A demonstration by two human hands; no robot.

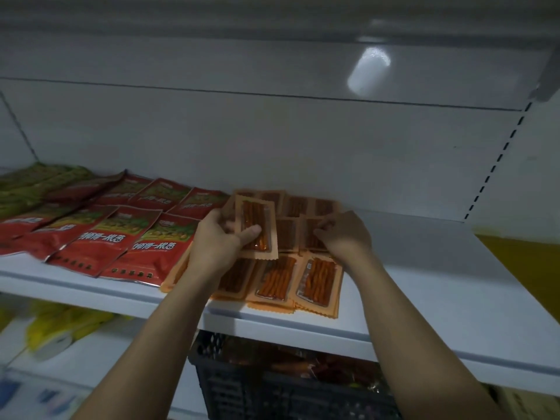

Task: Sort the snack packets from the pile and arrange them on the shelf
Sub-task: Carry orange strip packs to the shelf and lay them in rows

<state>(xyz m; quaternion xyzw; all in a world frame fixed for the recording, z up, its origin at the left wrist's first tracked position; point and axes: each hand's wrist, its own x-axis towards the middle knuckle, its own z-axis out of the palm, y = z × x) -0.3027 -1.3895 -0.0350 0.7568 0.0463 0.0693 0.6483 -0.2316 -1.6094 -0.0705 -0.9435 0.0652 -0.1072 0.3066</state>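
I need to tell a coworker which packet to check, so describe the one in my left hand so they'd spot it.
On the white shelf, right of the red packets, orange snack packets lie flat in rows. The held packet is raised above them, gripped by the left hand, thumb across its window.

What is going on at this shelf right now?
A person is stocking a white shelf with snack packets. The left hand holds one orange packet above the laid-out orange packets. The right hand has its fingers on a middle-row packet; whether it pinches it is unclear. To the left lie red packets, with green packets beyond. A black crate below holds more snacks.
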